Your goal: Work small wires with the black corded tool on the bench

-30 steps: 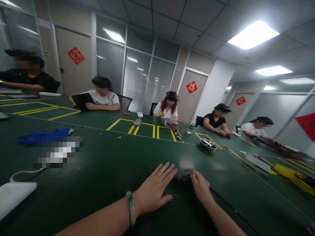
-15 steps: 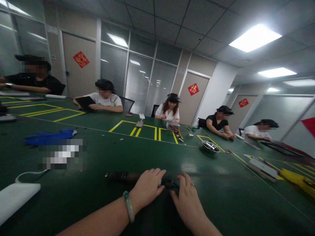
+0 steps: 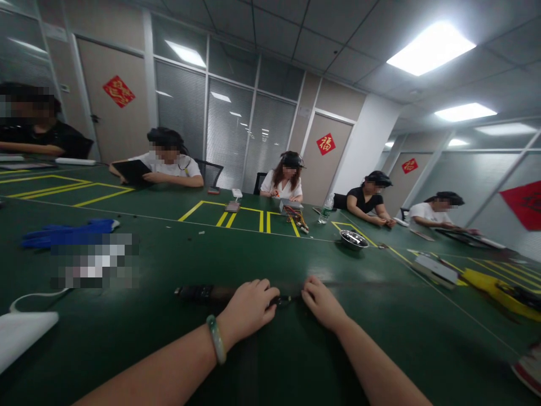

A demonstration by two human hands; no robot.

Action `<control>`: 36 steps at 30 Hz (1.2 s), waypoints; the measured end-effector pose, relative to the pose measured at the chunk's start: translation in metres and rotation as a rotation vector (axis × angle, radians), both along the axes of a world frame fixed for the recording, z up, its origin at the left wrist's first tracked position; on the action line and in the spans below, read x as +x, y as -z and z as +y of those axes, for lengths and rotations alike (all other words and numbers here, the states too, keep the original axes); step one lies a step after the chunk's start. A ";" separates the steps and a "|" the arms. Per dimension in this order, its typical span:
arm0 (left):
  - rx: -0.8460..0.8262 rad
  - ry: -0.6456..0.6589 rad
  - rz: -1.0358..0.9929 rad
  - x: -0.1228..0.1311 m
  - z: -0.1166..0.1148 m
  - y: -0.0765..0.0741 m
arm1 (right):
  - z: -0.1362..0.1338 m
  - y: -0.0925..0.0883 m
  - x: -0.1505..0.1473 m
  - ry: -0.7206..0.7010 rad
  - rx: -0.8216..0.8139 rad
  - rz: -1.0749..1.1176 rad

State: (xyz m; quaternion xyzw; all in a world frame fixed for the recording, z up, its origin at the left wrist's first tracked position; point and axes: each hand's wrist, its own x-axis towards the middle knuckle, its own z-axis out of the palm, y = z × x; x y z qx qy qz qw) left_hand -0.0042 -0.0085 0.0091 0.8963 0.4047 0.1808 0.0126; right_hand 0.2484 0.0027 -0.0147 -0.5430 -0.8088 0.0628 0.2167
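I have the left hand (image 3: 252, 305) clasped round a dark rod (image 3: 211, 294), this side of the metal bowl (image 3: 354, 240); whether the right hand (image 3: 323, 302) grips, I can't tell.

Overhead ceiling panels (image 3: 431, 49) blown out upper right and mirrored in the glass partition (image 3: 230, 141), faint glare on the bench (image 3: 139, 321) just past the right hand (image 3: 323, 304), foreground dim, dark stick-like item (image 3: 196, 293) murky, wide-angle stretch at edges, mosaic patch (image 3: 97, 262) at left.

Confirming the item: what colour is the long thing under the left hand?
The long thing is black at one end, brownish nearer the left hand; head view.
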 end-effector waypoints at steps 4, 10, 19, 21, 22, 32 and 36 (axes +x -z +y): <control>0.002 -0.005 -0.006 0.002 -0.003 0.001 | 0.018 -0.004 0.008 -0.049 -0.008 0.002; 0.042 0.007 -0.024 0.008 -0.001 0.001 | -0.008 -0.019 0.015 -0.146 -0.122 -0.045; 0.085 0.050 0.012 0.016 0.006 0.006 | -0.015 -0.035 0.012 0.039 -0.186 -0.234; 0.075 0.045 0.023 0.017 0.005 0.005 | -0.018 -0.036 0.000 0.135 -0.178 -0.182; 0.069 0.041 0.028 0.018 0.005 0.005 | -0.021 -0.036 -0.007 0.171 -0.168 -0.138; 0.068 0.110 0.035 0.012 0.008 0.004 | -0.032 -0.027 -0.049 0.136 0.085 0.038; 0.059 0.112 0.018 0.010 0.006 0.002 | -0.026 -0.017 -0.040 0.167 0.071 0.031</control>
